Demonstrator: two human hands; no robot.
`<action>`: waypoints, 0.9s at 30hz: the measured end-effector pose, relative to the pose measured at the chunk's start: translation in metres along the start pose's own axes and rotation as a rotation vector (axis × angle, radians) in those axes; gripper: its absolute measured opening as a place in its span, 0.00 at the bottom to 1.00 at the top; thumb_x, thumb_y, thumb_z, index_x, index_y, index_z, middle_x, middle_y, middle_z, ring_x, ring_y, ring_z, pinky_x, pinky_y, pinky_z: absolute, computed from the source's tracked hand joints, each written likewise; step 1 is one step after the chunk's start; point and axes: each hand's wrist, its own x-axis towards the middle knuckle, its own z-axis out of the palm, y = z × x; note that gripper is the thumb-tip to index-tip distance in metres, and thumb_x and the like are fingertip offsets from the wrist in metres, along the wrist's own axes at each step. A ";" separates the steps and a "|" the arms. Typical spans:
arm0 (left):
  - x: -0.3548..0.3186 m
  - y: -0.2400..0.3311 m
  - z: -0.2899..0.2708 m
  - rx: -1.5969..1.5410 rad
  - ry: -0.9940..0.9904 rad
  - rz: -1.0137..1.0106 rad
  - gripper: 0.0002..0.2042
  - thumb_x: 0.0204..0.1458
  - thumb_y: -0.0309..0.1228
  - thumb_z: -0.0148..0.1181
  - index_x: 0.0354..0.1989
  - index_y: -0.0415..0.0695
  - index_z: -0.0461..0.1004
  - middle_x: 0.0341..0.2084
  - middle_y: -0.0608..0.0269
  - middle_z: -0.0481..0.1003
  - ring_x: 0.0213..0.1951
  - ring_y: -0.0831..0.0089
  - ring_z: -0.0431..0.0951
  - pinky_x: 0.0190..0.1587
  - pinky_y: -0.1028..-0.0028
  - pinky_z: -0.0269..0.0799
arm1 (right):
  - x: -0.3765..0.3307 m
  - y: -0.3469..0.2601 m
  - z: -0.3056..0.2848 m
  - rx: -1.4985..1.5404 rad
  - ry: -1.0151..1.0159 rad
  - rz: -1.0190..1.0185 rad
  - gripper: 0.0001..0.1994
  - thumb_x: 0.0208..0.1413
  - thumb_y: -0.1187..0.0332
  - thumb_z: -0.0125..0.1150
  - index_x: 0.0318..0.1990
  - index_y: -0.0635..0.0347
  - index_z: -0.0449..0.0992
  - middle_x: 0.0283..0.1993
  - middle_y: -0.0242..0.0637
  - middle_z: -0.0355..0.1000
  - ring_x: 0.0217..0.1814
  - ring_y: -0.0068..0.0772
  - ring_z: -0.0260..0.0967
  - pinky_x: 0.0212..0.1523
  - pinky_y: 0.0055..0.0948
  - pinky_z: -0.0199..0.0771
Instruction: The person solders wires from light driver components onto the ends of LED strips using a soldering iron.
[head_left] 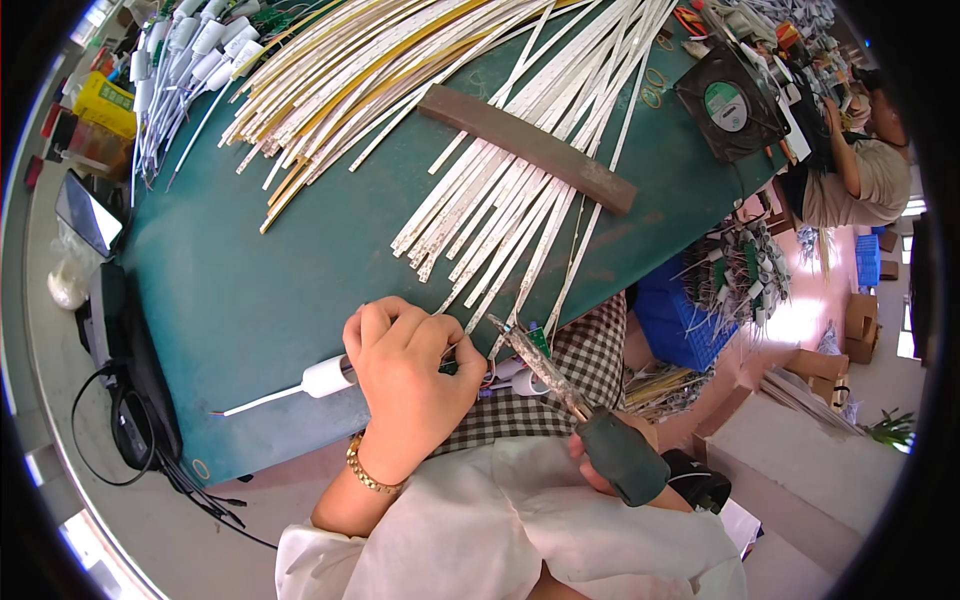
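My right hand [597, 468] grips a soldering iron [622, 458] by its dark green handle. The iron's scorched metal barrel slants up and left, its tip close to the ends of thin white strips. Beside that tip my left hand [415, 375], with a gold bracelet at the wrist, is closed in a pinch. What its fingers hold is hidden. A small green circuit board [539, 341] with thin wires lies right of the left hand, partly behind the iron. A white cylinder [327, 377] with a white lead sticks out left of the same hand.
A brown bar [525, 148] lies across the white strips [490, 215] on the green table [240, 290]. More strips [340, 75] are fanned out behind. A black fan [730, 105] stands at far right, white cylinders [208, 40] at far left. Another person [860, 180] sits beyond a blue crate [665, 320].
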 end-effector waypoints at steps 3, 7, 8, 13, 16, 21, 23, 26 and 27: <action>0.003 -0.002 0.001 -0.021 0.017 0.012 0.07 0.30 0.20 0.61 0.17 0.47 0.71 0.17 0.68 0.67 0.33 0.65 0.69 0.43 0.64 0.60 | 0.013 -0.019 -0.013 -0.045 -0.025 0.008 0.19 0.36 0.55 0.73 0.35 0.53 0.77 0.27 0.36 0.75 0.28 0.43 0.73 0.30 0.37 0.72; 0.001 -0.002 0.001 -0.020 0.037 0.013 0.08 0.30 0.19 0.61 0.17 0.47 0.71 0.16 0.71 0.65 0.32 0.66 0.68 0.41 0.66 0.59 | 0.018 -0.026 -0.013 0.144 -0.234 0.543 0.20 0.36 0.53 0.71 0.38 0.50 0.78 0.31 0.38 0.74 0.30 0.47 0.73 0.31 0.39 0.72; 0.002 -0.002 0.000 -0.020 0.040 0.008 0.08 0.30 0.19 0.61 0.17 0.47 0.71 0.16 0.71 0.65 0.32 0.66 0.68 0.41 0.66 0.59 | 0.008 -0.015 -0.007 0.140 -0.237 0.542 0.20 0.36 0.53 0.71 0.38 0.50 0.78 0.31 0.38 0.74 0.30 0.47 0.73 0.31 0.39 0.72; 0.000 -0.002 0.001 -0.021 0.001 0.008 0.06 0.31 0.22 0.63 0.18 0.46 0.72 0.18 0.67 0.69 0.35 0.64 0.71 0.44 0.61 0.61 | -0.007 -0.003 -0.003 0.157 -0.138 0.487 0.18 0.37 0.55 0.68 0.37 0.49 0.78 0.33 0.38 0.73 0.31 0.49 0.71 0.29 0.43 0.69; 0.002 -0.002 0.000 -0.017 0.016 0.018 0.07 0.30 0.21 0.62 0.18 0.47 0.72 0.17 0.69 0.68 0.33 0.65 0.69 0.43 0.63 0.60 | 0.010 -0.022 -0.017 -0.072 -0.113 -0.031 0.11 0.46 0.74 0.60 0.40 0.62 0.74 0.31 0.35 0.73 0.32 0.26 0.71 0.33 0.25 0.72; 0.003 -0.005 0.000 -0.023 0.005 0.049 0.08 0.29 0.20 0.62 0.18 0.47 0.71 0.16 0.70 0.66 0.31 0.65 0.68 0.41 0.66 0.59 | 0.014 -0.030 -0.009 -0.015 -0.050 0.090 0.09 0.48 0.73 0.60 0.38 0.61 0.73 0.30 0.35 0.73 0.31 0.27 0.71 0.34 0.26 0.72; 0.003 -0.004 -0.001 -0.018 -0.044 0.032 0.06 0.32 0.22 0.62 0.19 0.46 0.71 0.19 0.66 0.67 0.35 0.63 0.70 0.45 0.60 0.61 | 0.015 -0.031 -0.007 0.015 -0.016 0.096 0.08 0.50 0.72 0.59 0.38 0.62 0.73 0.30 0.35 0.72 0.31 0.27 0.71 0.34 0.27 0.72; 0.003 -0.003 -0.002 -0.021 -0.055 0.039 0.06 0.33 0.22 0.62 0.20 0.46 0.71 0.20 0.66 0.68 0.36 0.62 0.69 0.45 0.59 0.61 | 0.016 -0.028 -0.007 0.335 0.052 0.084 0.10 0.57 0.65 0.56 0.38 0.63 0.73 0.29 0.36 0.72 0.30 0.27 0.71 0.33 0.28 0.72; 0.003 -0.003 -0.002 -0.019 -0.054 0.039 0.06 0.33 0.22 0.62 0.20 0.46 0.71 0.20 0.66 0.68 0.36 0.62 0.69 0.45 0.59 0.61 | 0.021 -0.033 -0.012 0.270 0.018 0.045 0.13 0.59 0.61 0.54 0.38 0.64 0.72 0.29 0.36 0.72 0.29 0.27 0.71 0.32 0.28 0.72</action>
